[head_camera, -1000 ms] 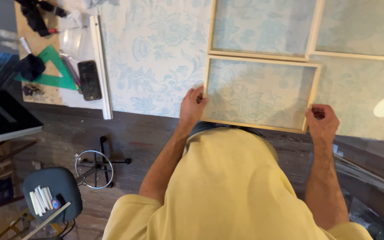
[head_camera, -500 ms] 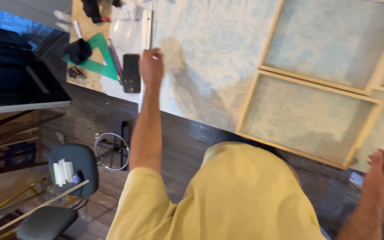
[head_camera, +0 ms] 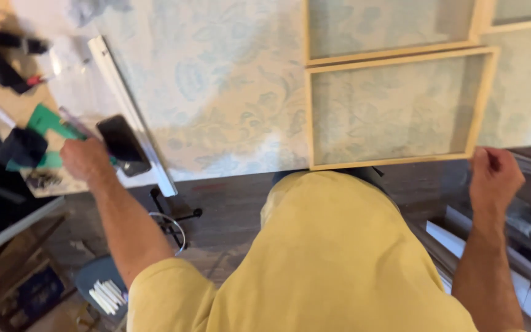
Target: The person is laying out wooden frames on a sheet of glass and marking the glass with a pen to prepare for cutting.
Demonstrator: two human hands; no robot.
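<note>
A flat black rectangular phone (head_camera: 123, 146) is touched by the left hand (head_camera: 86, 161) beside the pale wooden frame (head_camera: 394, 107), while the right hand (head_camera: 494, 178) is curled shut, holding nothing visible.

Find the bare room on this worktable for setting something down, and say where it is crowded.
Free: the patterned paper between the long white ruler and the wooden frames. Crowded: the left end, where the left hand lies by the black phone, green triangle and dark tools.
</note>
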